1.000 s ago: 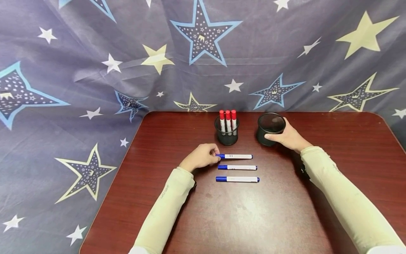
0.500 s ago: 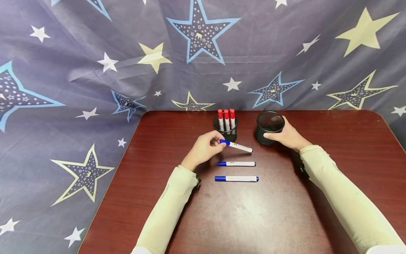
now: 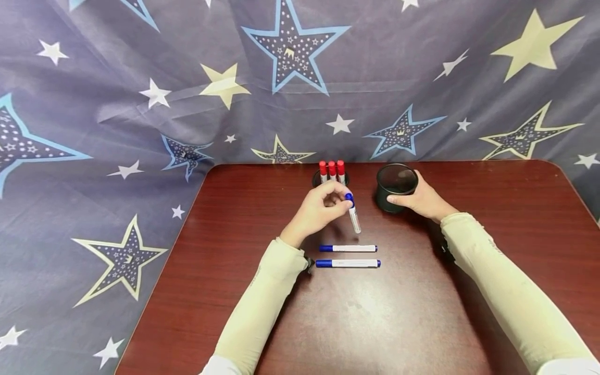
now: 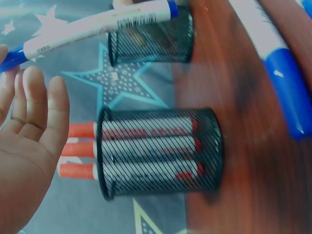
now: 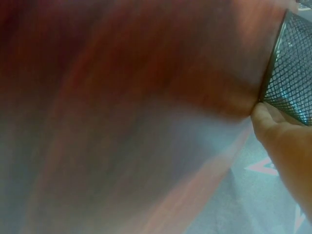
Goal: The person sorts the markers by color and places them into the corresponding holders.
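My left hand [image 3: 323, 208] pinches a blue-capped white marker [image 3: 354, 219] by its cap, with the barrel hanging down and slightly tilted above the table. In the left wrist view that marker [image 4: 97, 27] crosses in front of a black mesh pen cup. My right hand [image 3: 424, 199] grips this right-hand mesh pen cup [image 3: 396, 182] from its right side, thumb across the front; the cup stands upright with no pens showing in it. In the right wrist view the thumb [image 5: 265, 122] lies against the mesh. Two more blue markers [image 3: 348, 248] [image 3: 348, 263] lie parallel on the table, caps to the left.
Behind my left hand stands another mesh pen cup [image 4: 158, 151] holding three red-capped markers [image 3: 332, 171], partly hidden in the head view. The brown wooden table [image 3: 375, 323] ends at the back against a star-patterned cloth [image 3: 197, 47].
My left hand has lifted the farthest blue marker off the table, moved it right toward the right-hand cup and swung it from lying flat to hanging down. My right hand stays on its cup.
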`<state>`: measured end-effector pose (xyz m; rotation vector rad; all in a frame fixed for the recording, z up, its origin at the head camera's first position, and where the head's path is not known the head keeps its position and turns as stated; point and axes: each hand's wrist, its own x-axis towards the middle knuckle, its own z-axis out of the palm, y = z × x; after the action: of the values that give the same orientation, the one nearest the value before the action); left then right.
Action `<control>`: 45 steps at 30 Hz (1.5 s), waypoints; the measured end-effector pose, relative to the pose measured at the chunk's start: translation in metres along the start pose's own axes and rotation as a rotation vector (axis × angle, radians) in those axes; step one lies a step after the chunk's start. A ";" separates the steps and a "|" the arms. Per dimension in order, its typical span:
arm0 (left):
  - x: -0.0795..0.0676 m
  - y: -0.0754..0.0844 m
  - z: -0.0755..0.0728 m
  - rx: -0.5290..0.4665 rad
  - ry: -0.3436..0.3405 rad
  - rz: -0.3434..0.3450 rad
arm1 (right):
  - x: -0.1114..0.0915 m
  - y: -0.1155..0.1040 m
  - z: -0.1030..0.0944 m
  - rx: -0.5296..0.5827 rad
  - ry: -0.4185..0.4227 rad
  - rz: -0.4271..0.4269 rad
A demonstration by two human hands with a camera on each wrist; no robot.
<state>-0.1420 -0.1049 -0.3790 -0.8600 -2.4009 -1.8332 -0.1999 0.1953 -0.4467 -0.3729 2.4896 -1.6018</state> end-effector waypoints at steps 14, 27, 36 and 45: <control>0.051 0.030 0.025 -0.050 0.058 0.100 | 0.007 0.004 0.002 0.075 0.004 -0.120; 0.104 0.039 0.049 0.135 0.056 0.104 | 0.007 0.005 0.001 0.010 0.001 -0.078; 0.120 0.018 0.071 0.343 -0.016 0.005 | 0.008 0.007 -0.001 -0.013 -0.007 -0.153; 0.123 -0.003 0.087 0.445 -0.063 -0.063 | 0.011 0.008 -0.001 0.087 -0.039 -0.259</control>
<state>-0.2201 0.0242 -0.3697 -0.8110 -2.7382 -1.2159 -0.2111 0.1959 -0.4533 -0.7324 2.4137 -1.7681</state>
